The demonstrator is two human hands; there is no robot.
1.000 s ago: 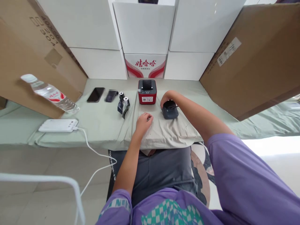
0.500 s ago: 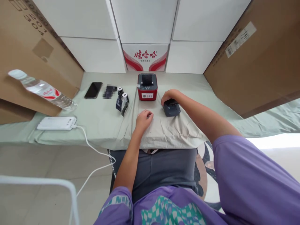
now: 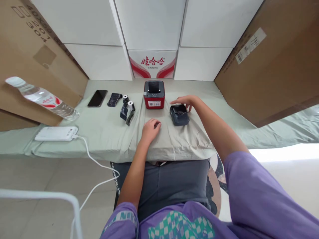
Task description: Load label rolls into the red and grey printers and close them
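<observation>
My right hand (image 3: 187,100) hovers with its fingers spread just behind a small dark grey device (image 3: 179,115) that lies on the beige cloth (image 3: 174,139). It holds nothing. A red and grey label printer (image 3: 154,94) stands just left of that hand, at the back of the cloth. My left hand (image 3: 150,128) rests loosely curled on the cloth in front of the printer, with nothing in it.
Two small paper rolls (image 3: 128,107) with dark wrappers, a dark pouch (image 3: 114,99) and a black phone (image 3: 97,98) lie to the left. A water bottle (image 3: 42,98) and a white power bank (image 3: 55,133) with cable sit at far left. Cardboard and white boxes wall the table.
My right hand has lifted off the dark grey device and opened, its fingers now spread behind it. My left hand has stayed on the cloth.
</observation>
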